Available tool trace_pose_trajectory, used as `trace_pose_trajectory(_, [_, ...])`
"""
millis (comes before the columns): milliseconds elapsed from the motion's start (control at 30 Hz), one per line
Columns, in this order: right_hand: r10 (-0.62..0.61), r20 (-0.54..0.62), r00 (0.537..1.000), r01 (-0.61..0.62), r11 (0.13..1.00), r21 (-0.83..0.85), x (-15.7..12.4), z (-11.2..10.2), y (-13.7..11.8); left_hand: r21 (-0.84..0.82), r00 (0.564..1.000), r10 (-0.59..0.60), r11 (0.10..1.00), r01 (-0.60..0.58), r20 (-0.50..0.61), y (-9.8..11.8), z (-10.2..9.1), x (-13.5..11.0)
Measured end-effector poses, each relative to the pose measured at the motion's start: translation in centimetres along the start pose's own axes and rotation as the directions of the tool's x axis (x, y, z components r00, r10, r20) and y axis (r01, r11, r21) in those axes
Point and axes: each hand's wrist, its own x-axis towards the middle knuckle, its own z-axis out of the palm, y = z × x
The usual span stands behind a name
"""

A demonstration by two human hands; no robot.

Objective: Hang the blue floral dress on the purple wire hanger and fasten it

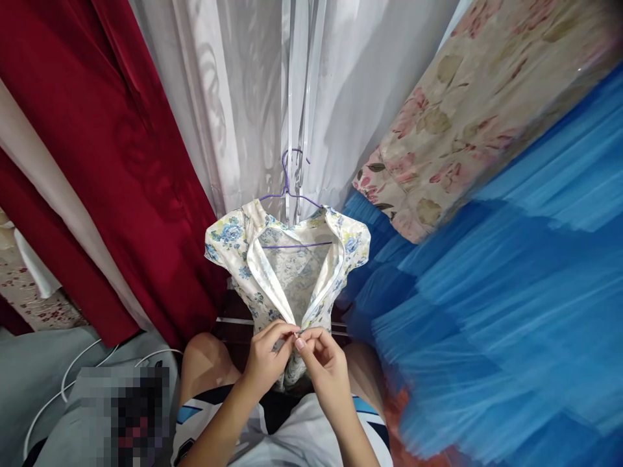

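Observation:
A white dress with blue flowers hangs on a purple wire hanger in front of me. Its neckline gapes in a V, showing the lining and the hanger's lower bar inside. At the point of that V, my left hand pinches one edge of the opening. My right hand pinches the other edge close beside it, thumb and forefinger pressed together. The fingertips of both hands nearly meet and hide the small part between them. Below the hands the dress falls bunched between my knees.
White curtains hang behind the hanger. Red drapes are at the left, above a grey surface with a white cable. At the right hang a pink-flowered cloth and layered blue tulle.

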Motion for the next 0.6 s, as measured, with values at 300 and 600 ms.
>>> trace_pose_trajectory(300, [-0.074, 0.162, 0.984, 0.11, 0.968, -0.227, 1.2, -1.8, 0.1, -0.065, 0.999, 0.045, 0.997, -0.046, -0.019, 1.0, 0.0, 0.3])
trace_pose_trajectory(600, [-0.088, 0.036, 0.995, 0.092, 0.982, -0.165, 0.7, -1.0, 1.4, 0.054, 0.986, 0.155, 0.987, -0.152, -0.061, 0.9, -0.5, 1.8])
